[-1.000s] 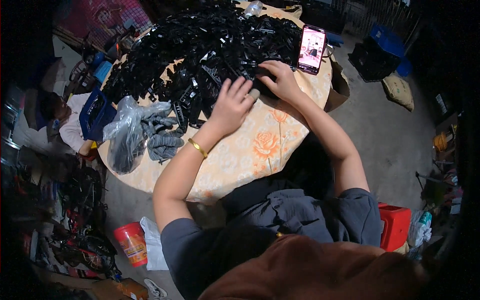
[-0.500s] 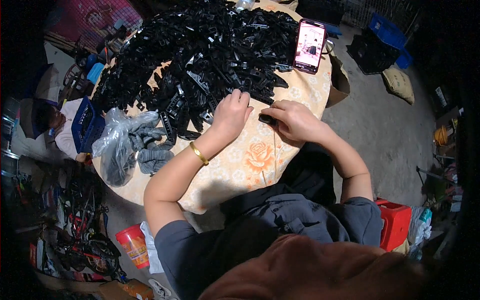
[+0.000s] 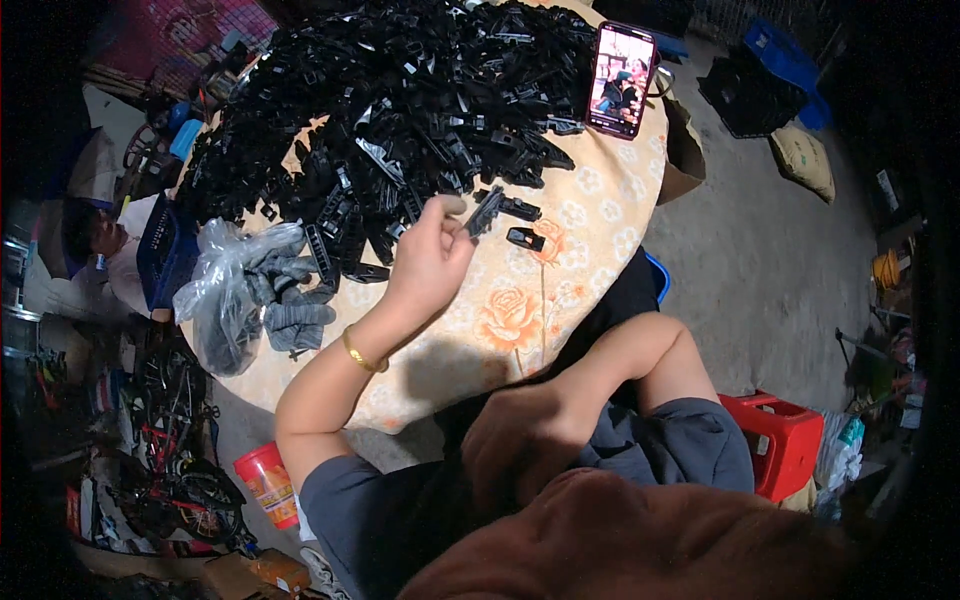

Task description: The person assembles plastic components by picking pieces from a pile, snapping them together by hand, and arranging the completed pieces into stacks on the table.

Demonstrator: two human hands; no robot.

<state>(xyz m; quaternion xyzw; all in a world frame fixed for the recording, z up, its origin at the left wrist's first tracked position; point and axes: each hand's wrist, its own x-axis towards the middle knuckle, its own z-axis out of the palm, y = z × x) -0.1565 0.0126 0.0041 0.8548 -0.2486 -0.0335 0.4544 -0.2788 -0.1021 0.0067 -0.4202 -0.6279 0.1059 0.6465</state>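
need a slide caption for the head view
Left hand beside a heap of black plastic parts on a floral tablecloth.

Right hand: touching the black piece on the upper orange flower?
Apart: the head view shows patterned tablecloth between the right hand and the black piece.

From here I'd call this a home workroom: black parts (image 3: 400, 100) heaped over a flowered tablecloth (image 3: 505, 315), lit phone (image 3: 622, 80) at the right edge of the surface (image 3: 600, 235), sack (image 3: 803, 163), blue crate (image 3: 780, 55) and grey floor (image 3: 760, 270) beyond.
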